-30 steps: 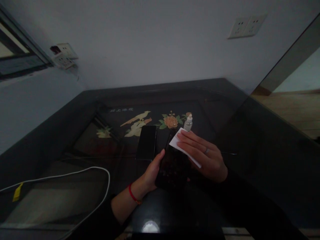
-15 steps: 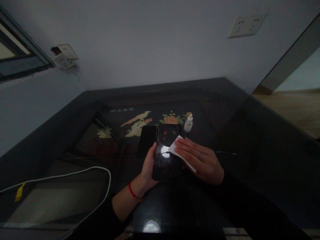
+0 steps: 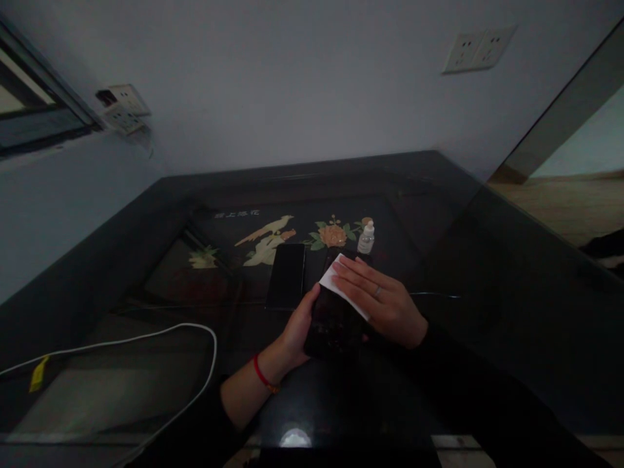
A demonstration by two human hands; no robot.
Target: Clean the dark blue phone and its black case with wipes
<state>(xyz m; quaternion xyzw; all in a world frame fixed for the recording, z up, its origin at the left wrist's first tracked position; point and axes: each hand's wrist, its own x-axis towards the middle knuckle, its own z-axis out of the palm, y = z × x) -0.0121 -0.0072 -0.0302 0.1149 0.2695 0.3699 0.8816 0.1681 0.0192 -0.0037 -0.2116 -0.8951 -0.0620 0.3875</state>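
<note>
A dark smartphone [image 3: 334, 328] is gripped along its left side by my left hand [image 3: 296, 331], back face up, above the table. My right hand [image 3: 385, 304] presses a folded white wipe [image 3: 331, 276] flat against the upper part of the phone's back, fingers laid together over it. The wipe and fingers cover the camera area. Just left of the held phone, a second black phone [image 3: 286, 276] lies on the table. Beyond my right fingers stands a small clear dropper bottle [image 3: 366, 238] with a white cap and a label.
The glossy black table [image 3: 468, 253] has an inlaid bird [image 3: 268, 229] and flower picture [image 3: 333, 234]. A white cable [image 3: 146, 338] with a yellow tag [image 3: 38, 375] curves over its left part. Behind is a wall with sockets [image 3: 478, 50]. A thin cable end [image 3: 436, 295] lies to the right.
My right hand has slid the wipe left and up across the phone's back, over the camera area. The held phone has shifted slightly right and tilted, losing its bright reflection.
</note>
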